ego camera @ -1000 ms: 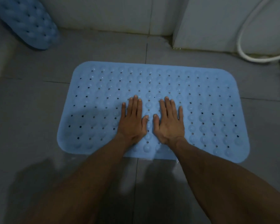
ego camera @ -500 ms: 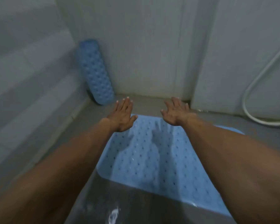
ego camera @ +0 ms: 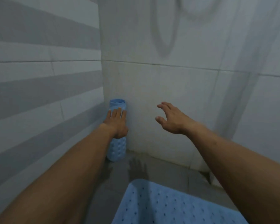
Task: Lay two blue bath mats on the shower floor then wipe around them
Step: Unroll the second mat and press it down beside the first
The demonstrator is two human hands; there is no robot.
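Grey floor tiles (ego camera: 165,172) meet pale wall tiles in the shower corner, where the rolled mat (ego camera: 117,143) stands upright. Half a second ago both hands hovered over the flat mat (ego camera: 176,206); now the left hand (ego camera: 117,123) has reached the roll and lies on its upper part, fingers fairly straight, whether gripping I cannot tell. The right hand (ego camera: 171,118) hangs spread and empty, near the wall. No writing shows.
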